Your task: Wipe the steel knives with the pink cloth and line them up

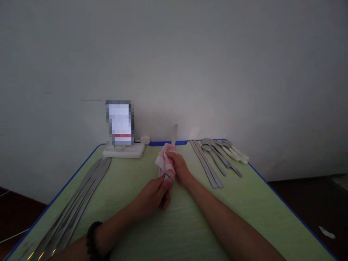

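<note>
A table knife points up and away from me over the middle of the table, its blade tip showing above a pink-and-white cloth. My left hand is closed around the knife's lower end. Higher up, my right hand grips the cloth, which is folded around the middle of the knife and hides that part. To the left lie several long table knives, side by side with their blades away from me. On the right are two more table knives, apart from my right hand.
Spoons and white-handled cutlery lie at the back right of the green table, which has a blue edge. A phone with a blurred screen stands on a white base at the back left. Behind rises a wall.
</note>
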